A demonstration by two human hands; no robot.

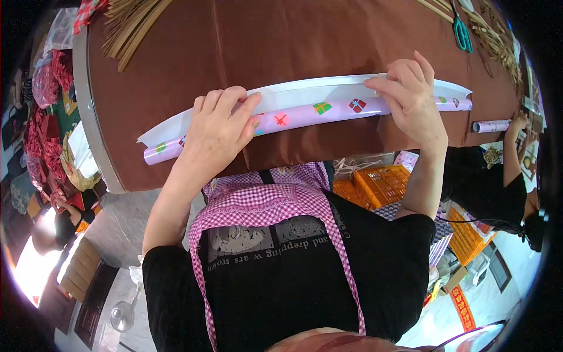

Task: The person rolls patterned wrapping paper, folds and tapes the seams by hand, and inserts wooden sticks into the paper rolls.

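Observation:
A long roll of lilac wrapping paper (305,115) printed with colourful gift boxes lies across the brown table, its white underside showing along the far edge. My left hand (218,122) is over its left part, fingers curled at the white edge and thumb against the printed roll. Toward the right end, my right hand (412,97) pinches the white edge between thumb and bent fingers, one finger pointing up. Both hands are closed on the paper. Their undersides are hidden.
Flat dry strips (132,29) lie at the table's far left, and green-handled scissors (461,34) at the far right beside more strips. A smaller roll (491,126) lies near another person's hand (518,122). Orange crates (384,183) stand below the near edge.

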